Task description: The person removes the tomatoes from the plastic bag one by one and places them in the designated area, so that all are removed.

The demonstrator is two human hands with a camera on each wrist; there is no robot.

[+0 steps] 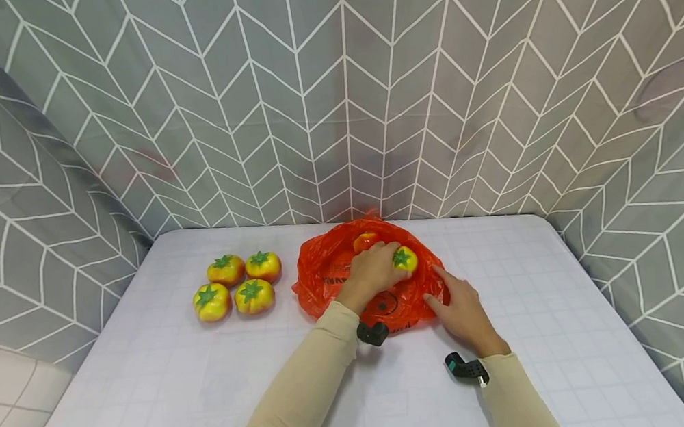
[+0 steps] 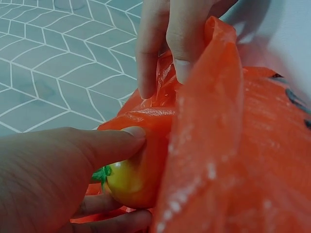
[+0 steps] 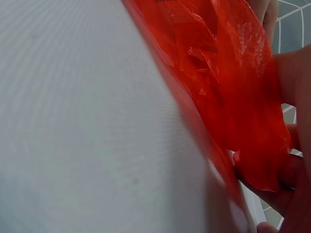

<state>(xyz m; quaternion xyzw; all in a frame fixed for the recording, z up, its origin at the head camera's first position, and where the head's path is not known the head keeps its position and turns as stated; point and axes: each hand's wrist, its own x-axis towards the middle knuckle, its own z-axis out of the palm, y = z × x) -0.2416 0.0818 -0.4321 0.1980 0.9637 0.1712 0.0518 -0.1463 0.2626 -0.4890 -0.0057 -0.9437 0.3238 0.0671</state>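
Observation:
A red plastic bag (image 1: pixel 316 267) lies with its mouth spread toward me, black print showing on it. My left hand (image 1: pixel 374 270) reaches into the mouth and grips a yellow-and-red tomato (image 1: pixel 405 259) with a green leafy top. In the left wrist view, thumb and fingers stand on opposite sides of that tomato (image 2: pixel 129 187), against the bag film. Another reddish tomato (image 1: pixel 366 241) sits deeper inside, partly hidden by the left hand. At the bag's right edge, my right hand (image 1: pixel 465 308) holds the rim, its fingers curled round the film (image 3: pixel 250 111) in the right wrist view.
Several similar tomatoes (image 1: pixel 226 270) stand grouped on the white table (image 1: pixel 148 383), left of the bag. Grey curtains (image 1: pixel 330 91) with white zigzag lines hang behind the table and along both sides.

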